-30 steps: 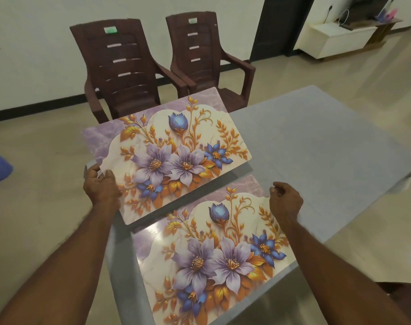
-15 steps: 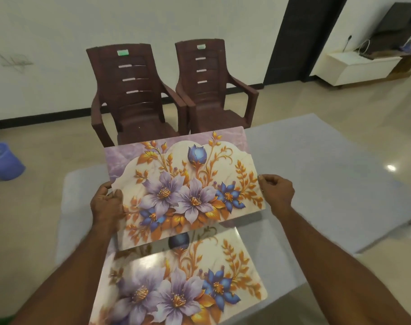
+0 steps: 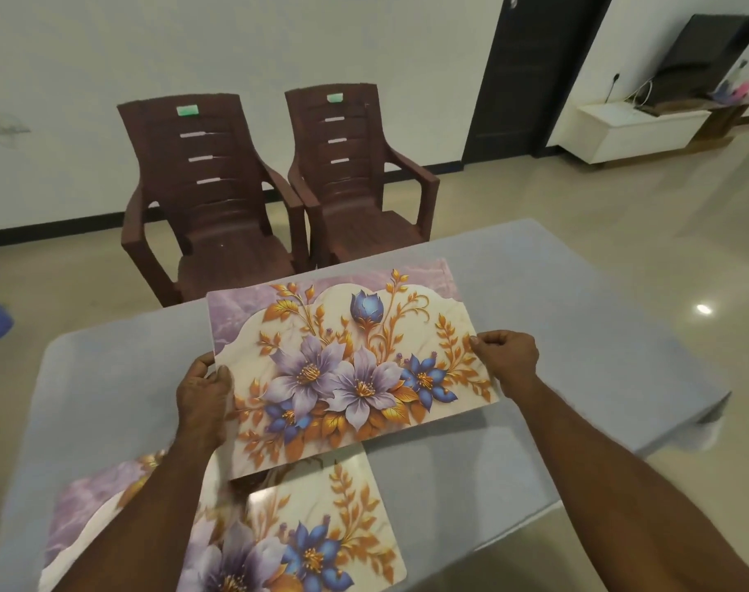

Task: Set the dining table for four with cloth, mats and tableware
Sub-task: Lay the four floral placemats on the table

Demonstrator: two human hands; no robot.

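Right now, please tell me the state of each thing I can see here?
Upper mat: held by both hands, above the table.
Lower mat: lying flat on the cloth.
Left hand: grips the upper mat's left edge.
Right hand: pinches its right edge.
Cloth: spread over the table.
Two chairs: unoccupied.

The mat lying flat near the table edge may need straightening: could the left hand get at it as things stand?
Probably not right away. The left hand grips the raised mat together with the right hand, and that mat overhangs part of the flat mat. It would have to let go first.
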